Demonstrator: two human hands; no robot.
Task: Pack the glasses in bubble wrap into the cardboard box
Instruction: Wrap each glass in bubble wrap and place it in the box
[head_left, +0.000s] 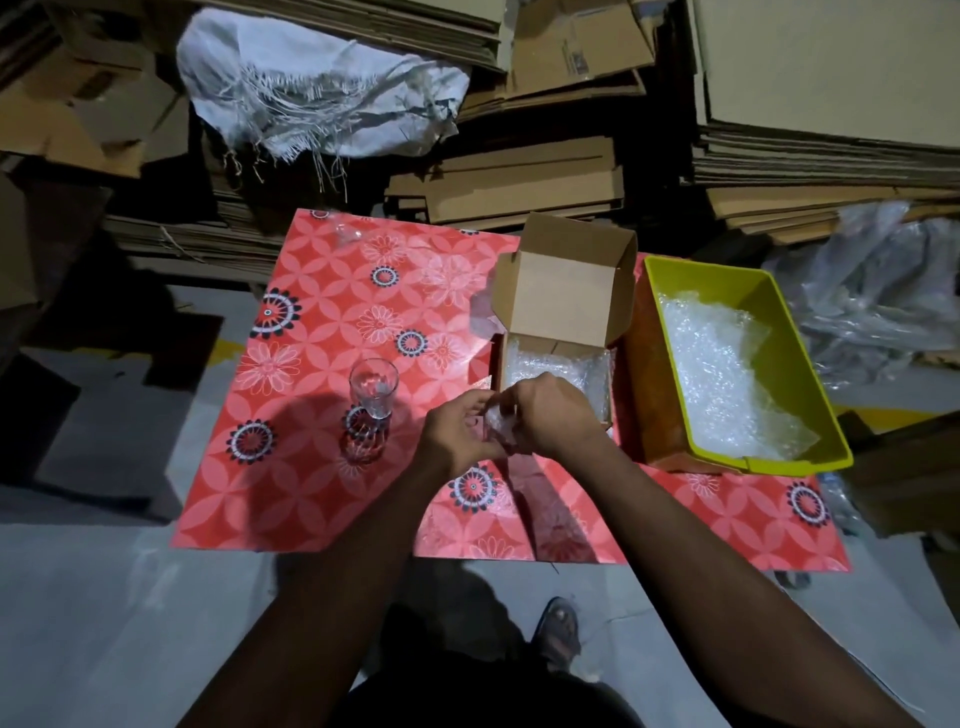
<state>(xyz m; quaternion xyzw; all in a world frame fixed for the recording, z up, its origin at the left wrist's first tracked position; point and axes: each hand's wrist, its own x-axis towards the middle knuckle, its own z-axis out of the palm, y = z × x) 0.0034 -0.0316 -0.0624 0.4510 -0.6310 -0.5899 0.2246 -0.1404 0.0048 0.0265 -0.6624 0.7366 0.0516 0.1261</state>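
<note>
Both hands meet over the red floral table, just in front of the open cardboard box (563, 291). My left hand (457, 431) and my right hand (550, 415) grip a small bundle of bubble wrap (497, 420) between them; whether a glass is inside it cannot be seen. Bubble-wrapped bundles (550, 366) lie inside the box. One bare clear glass (373, 387) stands upright on the table, left of my hands.
A yellow plastic bin (810, 415) with loose bubble wrap sheets (722, 374) stands right of the box. Another clear glass item (347, 231) lies at the table's far edge. Stacks of flat cardboard and a white sack (311, 88) stand behind the table (311, 493).
</note>
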